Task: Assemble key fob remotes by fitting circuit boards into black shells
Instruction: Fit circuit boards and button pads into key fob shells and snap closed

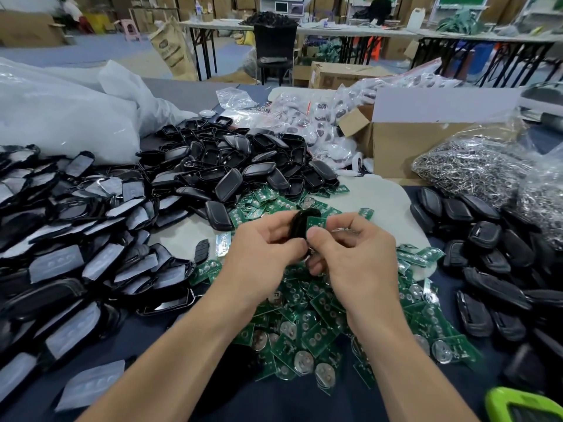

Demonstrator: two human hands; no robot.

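Observation:
Both hands meet over the middle of the table. My left hand (pixel 262 254) grips a black shell (pixel 300 225) held upright between the two hands. My right hand (pixel 356 254) pinches a small green circuit board (pixel 316 222) against the shell's right side. Its fingers hide the lower part of the shell. Under the hands lies a heap of loose green circuit boards (pixel 307 327) with round silver battery clips. A pile of empty black shells (pixel 240 166) sits behind the hands.
Film-covered black fob fronts (pixel 70 239) fill the left side. More black shell parts (pixel 493 263) lie at the right, beside bags of metal rings (pixel 475 162). A cardboard box (pixel 405 141) and plastic bags stand at the back. A green object (pixel 524 406) sits bottom right.

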